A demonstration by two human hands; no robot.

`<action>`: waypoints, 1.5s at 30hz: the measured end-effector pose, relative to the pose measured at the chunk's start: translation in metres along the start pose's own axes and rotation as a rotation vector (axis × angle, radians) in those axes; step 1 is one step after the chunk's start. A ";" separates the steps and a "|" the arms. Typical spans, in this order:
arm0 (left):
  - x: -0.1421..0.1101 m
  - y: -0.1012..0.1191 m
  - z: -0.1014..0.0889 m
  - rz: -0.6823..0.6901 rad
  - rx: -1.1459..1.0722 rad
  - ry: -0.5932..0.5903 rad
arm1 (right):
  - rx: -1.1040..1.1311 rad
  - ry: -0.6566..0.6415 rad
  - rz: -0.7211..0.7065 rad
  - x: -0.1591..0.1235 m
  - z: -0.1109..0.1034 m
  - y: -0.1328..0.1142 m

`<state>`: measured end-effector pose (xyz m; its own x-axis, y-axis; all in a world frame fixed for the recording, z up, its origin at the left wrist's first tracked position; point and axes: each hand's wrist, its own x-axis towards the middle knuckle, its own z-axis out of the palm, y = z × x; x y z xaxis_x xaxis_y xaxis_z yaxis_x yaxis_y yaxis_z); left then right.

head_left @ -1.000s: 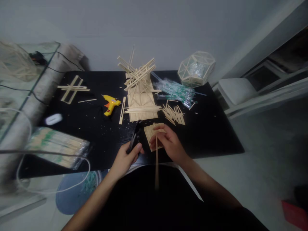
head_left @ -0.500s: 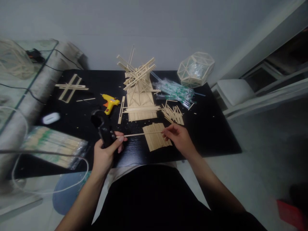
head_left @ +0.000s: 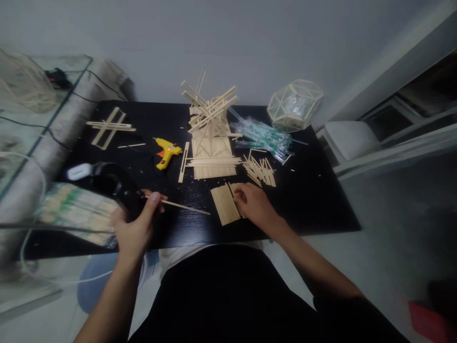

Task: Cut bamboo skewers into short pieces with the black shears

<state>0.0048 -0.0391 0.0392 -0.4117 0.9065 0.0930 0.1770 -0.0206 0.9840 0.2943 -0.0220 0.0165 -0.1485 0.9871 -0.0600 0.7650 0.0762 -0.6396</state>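
Right fingers (head_left: 240,194) at stick panel (head_left: 222,204), model (head_left: 210,138) beyond

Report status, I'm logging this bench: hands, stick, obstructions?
Left hand: black tool and stick. Right hand: at stick row, grip unclear. Stick's far end unobstructed. Black tool partly hides bagged sticks.

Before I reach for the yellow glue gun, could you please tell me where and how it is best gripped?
I would take the handle from the near side: the glue gun lies flat, its handle angled towards the near table edge and its nozzle pointing away, to the left.
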 end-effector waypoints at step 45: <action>0.015 0.028 -0.004 0.423 0.387 0.000 | -0.243 -0.278 -0.654 0.020 0.038 -0.031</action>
<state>-0.0001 -0.0280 0.0687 -0.2342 0.8530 0.4664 0.6408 -0.2253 0.7339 0.2436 -0.0104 0.0056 -0.7485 0.6602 0.0625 0.5781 0.6958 -0.4262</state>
